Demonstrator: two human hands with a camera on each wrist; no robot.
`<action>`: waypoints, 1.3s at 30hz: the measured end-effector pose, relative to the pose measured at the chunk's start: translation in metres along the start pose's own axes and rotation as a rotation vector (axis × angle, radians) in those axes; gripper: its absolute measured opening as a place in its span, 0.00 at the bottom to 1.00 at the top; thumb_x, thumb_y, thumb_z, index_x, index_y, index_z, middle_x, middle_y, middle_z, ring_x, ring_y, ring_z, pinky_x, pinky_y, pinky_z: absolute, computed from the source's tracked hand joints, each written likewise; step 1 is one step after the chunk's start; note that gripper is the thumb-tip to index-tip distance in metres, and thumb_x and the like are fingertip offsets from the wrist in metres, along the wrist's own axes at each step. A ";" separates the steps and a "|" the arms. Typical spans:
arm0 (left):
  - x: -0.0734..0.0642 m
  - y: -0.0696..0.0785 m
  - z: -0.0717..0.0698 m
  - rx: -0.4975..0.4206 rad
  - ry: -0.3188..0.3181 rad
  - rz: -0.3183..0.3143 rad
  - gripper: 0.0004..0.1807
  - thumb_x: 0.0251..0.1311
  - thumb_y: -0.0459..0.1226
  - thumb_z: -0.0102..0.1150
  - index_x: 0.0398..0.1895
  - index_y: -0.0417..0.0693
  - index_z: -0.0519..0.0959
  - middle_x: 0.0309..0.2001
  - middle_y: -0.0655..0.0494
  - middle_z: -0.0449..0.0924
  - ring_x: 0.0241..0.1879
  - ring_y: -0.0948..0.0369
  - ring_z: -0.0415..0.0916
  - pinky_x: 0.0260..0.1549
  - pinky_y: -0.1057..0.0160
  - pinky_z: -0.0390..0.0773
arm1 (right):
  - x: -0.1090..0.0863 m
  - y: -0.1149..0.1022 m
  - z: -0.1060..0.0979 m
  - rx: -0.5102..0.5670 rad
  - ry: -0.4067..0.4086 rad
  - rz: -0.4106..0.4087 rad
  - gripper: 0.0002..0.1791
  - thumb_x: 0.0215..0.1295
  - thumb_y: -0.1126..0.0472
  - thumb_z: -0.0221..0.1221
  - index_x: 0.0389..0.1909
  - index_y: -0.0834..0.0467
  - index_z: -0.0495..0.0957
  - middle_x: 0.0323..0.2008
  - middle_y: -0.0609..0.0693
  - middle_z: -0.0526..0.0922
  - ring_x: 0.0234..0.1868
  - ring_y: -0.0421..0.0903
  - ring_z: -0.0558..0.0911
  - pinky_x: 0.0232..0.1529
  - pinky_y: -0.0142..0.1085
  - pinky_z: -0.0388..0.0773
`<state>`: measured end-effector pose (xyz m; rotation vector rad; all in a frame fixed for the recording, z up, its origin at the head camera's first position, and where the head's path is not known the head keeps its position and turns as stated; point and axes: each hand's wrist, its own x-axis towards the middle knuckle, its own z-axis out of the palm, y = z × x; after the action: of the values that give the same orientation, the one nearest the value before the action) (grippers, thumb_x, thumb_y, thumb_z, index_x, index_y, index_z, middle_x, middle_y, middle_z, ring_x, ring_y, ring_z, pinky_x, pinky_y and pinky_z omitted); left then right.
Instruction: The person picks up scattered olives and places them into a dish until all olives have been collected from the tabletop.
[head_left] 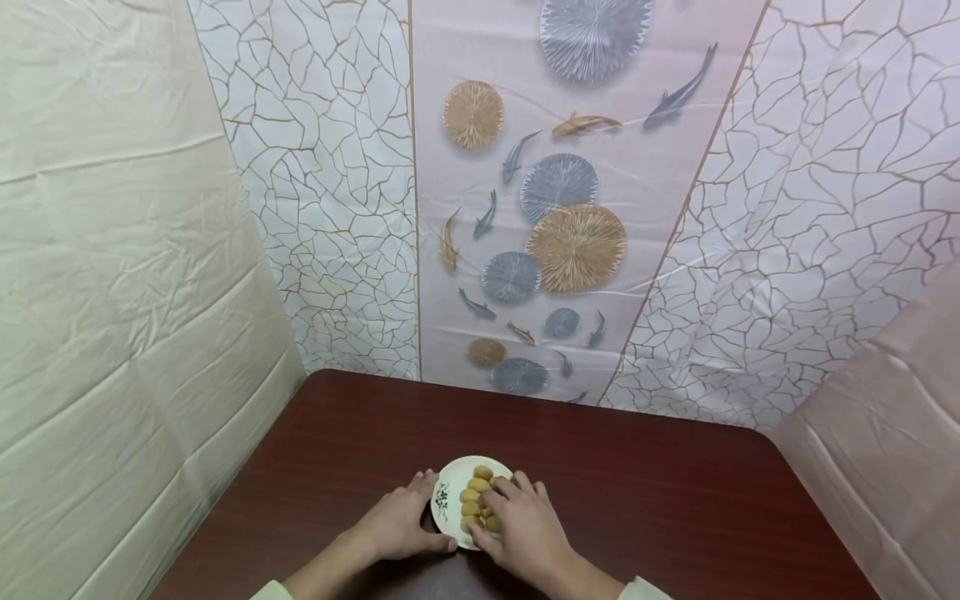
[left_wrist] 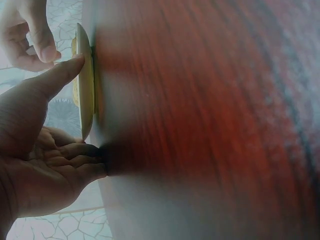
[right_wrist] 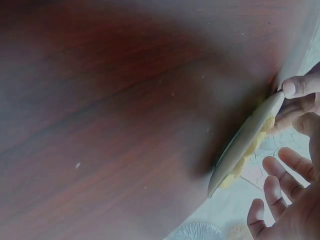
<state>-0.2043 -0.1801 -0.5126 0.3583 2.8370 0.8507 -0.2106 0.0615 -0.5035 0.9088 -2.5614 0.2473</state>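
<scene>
A round white plate with a dark floral print near its left rim sits at the table's front middle. Several small golden-yellow oval food pieces lie bunched on its right half. My left hand holds the plate's left side, thumb at the near rim and fingers farther along the edge. Over the right side of the plate, my right hand reaches with spread, slightly bent fingers and covers some pieces. In the right wrist view, those fingers stand apart beside the yellow pieces, with nothing visible between them.
The dark red-brown wooden table extends on both sides of the plate and behind it. A patterned cloth backdrop hangs at the table's far edge, with plain pale cloth along the left and more on the right.
</scene>
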 end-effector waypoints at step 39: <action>0.000 -0.002 -0.001 0.015 -0.012 0.036 0.66 0.56 0.63 0.80 0.85 0.31 0.61 0.84 0.29 0.63 0.82 0.31 0.64 0.76 0.26 0.68 | -0.085 0.085 -0.068 0.022 -0.079 0.180 0.20 0.59 0.49 0.80 0.51 0.45 0.89 0.44 0.37 0.83 0.44 0.39 0.74 0.39 0.38 0.68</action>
<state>-0.2047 -0.1825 -0.5134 0.4164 2.8350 0.8318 -0.1835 0.1949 -0.4820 0.7080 -2.7215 0.2977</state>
